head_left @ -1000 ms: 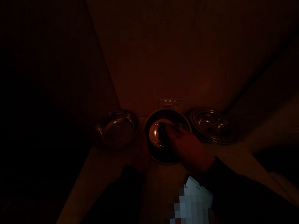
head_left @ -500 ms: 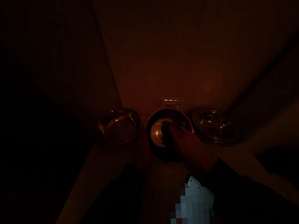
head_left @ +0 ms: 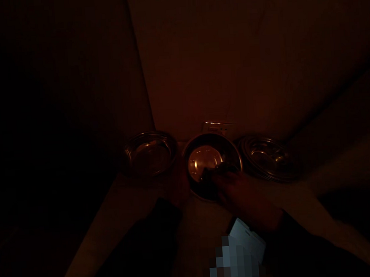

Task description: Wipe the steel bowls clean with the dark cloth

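The scene is very dark. A round metal pot [head_left: 205, 152] stands on a counter against the wall. My right hand [head_left: 239, 193] reaches into the pot at its near side, fingers closed on a small dark object [head_left: 217, 170] that I cannot make out. My left hand [head_left: 177, 189] rests against the pot's left outer wall; its fingers are too dim to read.
A steel bowl [head_left: 150, 155] sits left of the pot and a steel plate or lid [head_left: 267, 156] sits right of it. A small shiny fitting [head_left: 217, 127] is on the wall behind. A white card [head_left: 247, 241] hangs below my chest. The counter edge runs along the left.
My right hand has drawn back from the pot's middle toward its near rim, uncovering more of the shiny bottom. The view shifted slightly right.
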